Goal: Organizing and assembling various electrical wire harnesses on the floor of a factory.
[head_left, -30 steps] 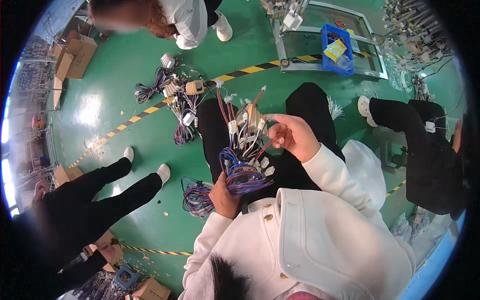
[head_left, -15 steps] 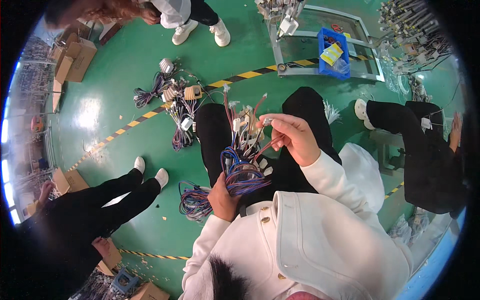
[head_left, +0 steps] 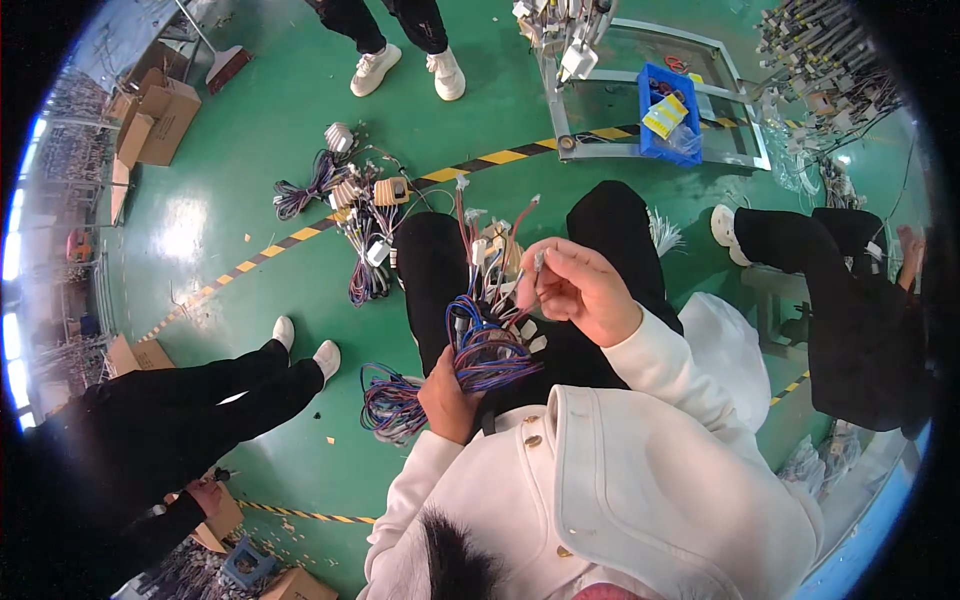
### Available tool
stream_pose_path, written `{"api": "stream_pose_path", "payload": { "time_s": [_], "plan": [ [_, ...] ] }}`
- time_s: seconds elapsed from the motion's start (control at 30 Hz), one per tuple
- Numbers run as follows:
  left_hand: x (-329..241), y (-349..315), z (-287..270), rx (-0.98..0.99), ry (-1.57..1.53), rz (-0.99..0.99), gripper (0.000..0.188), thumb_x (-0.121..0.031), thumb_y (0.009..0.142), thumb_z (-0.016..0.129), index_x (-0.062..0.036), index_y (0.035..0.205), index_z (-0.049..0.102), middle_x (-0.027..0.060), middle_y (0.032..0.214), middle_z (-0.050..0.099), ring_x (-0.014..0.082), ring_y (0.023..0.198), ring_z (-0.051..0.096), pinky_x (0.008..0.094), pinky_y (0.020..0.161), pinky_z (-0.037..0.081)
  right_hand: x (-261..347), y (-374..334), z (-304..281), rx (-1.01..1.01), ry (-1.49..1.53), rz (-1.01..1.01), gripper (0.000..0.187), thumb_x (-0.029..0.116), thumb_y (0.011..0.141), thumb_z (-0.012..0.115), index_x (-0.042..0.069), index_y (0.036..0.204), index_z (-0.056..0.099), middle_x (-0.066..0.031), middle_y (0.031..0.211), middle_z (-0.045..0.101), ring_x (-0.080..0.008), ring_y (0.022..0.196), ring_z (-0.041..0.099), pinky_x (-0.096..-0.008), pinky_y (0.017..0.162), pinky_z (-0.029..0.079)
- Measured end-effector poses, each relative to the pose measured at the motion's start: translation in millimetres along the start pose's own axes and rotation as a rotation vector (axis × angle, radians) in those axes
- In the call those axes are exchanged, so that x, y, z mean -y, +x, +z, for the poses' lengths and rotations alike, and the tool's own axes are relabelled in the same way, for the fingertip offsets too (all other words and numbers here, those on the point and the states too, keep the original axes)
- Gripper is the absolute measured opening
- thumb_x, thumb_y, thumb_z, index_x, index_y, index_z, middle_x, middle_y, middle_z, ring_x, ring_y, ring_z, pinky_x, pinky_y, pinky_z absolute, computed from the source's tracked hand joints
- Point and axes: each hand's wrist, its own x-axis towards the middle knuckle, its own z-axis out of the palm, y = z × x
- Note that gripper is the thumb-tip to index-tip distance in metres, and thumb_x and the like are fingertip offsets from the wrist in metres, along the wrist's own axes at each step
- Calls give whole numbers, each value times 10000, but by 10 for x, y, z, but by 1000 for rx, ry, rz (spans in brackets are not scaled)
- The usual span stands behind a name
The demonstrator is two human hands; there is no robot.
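Note:
A coiled wire harness (head_left: 490,355) of blue, red and dark wires lies across my lap. My left hand (head_left: 447,395) is wrapped round its bundle, and a further loop of wires (head_left: 390,402) hangs out to the left of that hand. White connectors (head_left: 479,252) and reddish wire ends stand up from the harness between my knees. Over its right side, my right hand (head_left: 583,290) pinches a small pale connector (head_left: 539,260) between thumb and fingertips. A wire seems to run down from it; the curled fingers hide part of it.
More bundled harnesses (head_left: 365,215) lie on the green floor ahead-left, by a yellow-black tape line. A blue bin (head_left: 670,115) sits on a metal frame (head_left: 600,150) at the far right. Other people stand left and ahead; another's legs (head_left: 830,300) are at right. Cardboard boxes (head_left: 165,120) stand far left.
My right hand has turned slightly, and the pinched connector now points upward. My left hand keeps its hold. The person ahead has straightened out of view above the legs.

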Motion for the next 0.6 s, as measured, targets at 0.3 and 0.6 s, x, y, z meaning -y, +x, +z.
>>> {"api": "stream_pose_path", "payload": {
  "time_s": [0.3, 0.6],
  "plan": [
    [-28, 18, -33, 28, 44, 12, 793, -67, 477, 812, 11, 1188, 469, 178, 951, 625, 345, 844, 619, 376, 721, 499, -48, -39, 123, -148, -199, -86, 324, 245, 944, 491, 19, 1174, 525, 30, 707, 428, -38, 541, 344, -186, 494, 314],
    [-16, 13, -15, 10, 5, 16, 808, -66, 466, 816, 18, 1189, 464, 188, 968, 616, 357, 855, 614, 384, 730, 498, -109, -23, 63, -54, -131, -154, 402, 176, 956, 465, 32, 1328, 424, 17, 685, 441, -64, 557, 367, -205, 517, 354]
  ]
}}
